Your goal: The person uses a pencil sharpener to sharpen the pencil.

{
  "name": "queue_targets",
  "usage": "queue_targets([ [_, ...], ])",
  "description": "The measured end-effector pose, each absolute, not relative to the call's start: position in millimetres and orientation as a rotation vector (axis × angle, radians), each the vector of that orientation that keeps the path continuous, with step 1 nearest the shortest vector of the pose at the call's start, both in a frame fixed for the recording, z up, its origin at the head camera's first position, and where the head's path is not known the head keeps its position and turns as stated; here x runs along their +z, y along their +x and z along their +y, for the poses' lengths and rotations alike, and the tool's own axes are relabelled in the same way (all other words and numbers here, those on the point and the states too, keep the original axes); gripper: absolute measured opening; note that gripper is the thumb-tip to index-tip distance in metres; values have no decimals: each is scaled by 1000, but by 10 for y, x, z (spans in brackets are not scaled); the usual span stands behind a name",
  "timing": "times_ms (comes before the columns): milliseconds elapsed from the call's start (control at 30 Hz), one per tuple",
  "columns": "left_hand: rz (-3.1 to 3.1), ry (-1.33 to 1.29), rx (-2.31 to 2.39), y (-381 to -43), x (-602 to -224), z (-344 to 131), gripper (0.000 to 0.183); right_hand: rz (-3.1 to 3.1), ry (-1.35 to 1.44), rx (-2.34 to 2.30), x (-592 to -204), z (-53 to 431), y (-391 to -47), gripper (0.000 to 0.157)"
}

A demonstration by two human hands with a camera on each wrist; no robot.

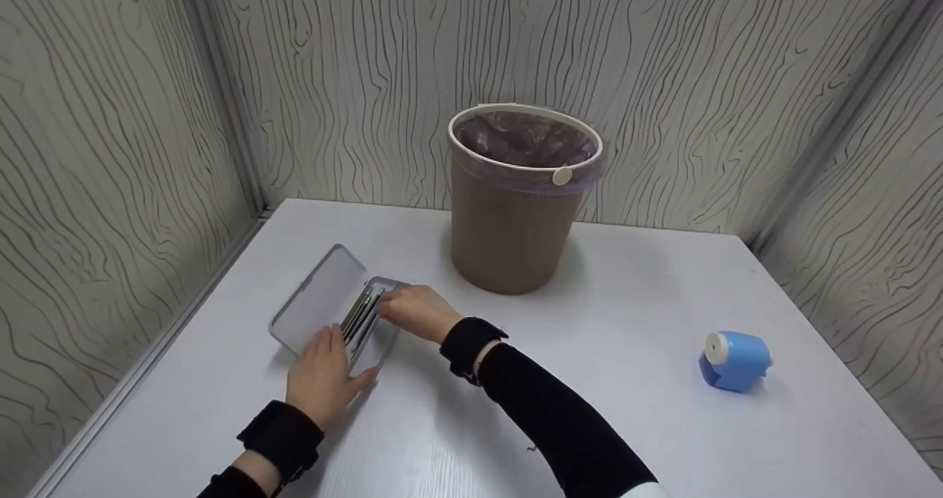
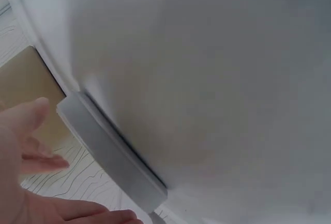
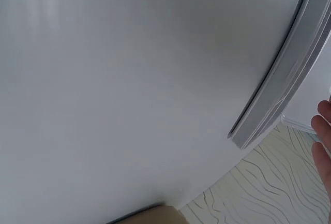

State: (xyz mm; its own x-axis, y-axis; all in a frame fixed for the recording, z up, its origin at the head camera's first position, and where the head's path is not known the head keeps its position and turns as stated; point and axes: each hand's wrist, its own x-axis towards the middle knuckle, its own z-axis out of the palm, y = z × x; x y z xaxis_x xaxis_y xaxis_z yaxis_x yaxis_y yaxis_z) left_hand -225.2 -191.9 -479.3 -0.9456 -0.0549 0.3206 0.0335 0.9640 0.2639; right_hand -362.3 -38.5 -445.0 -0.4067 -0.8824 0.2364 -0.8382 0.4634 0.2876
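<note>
1. Pencil case (image 1: 384, 341): pale grey, oblong with rounded corners; it lies slantwise, its base between the left hand (image 1: 320, 380) at the near end and the right hand (image 1: 421, 312) at the far end.
2. Lid (image 1: 318, 299): raised and tilted outward, ahead of the left hand's fingers and left of the right hand.
3. Pencils (image 1: 356, 323): slim, dark, several side by side lengthwise in the base, beyond the left fingertips; the right fingers bend down at their far ends, grip unclear.
</note>
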Motion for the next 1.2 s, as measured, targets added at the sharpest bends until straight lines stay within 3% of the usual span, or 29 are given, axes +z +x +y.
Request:
queue_targets([
  [367,-2777,-21,-389,-2252,-4818,-1936,90,-2348,1425,-487,-4444,-738,-3577,15],
  [1200,-2833,-32,-307,-2289,-4773,-1929,87,-2405,1369,-683,-4470,-1073,-3567,15],
])
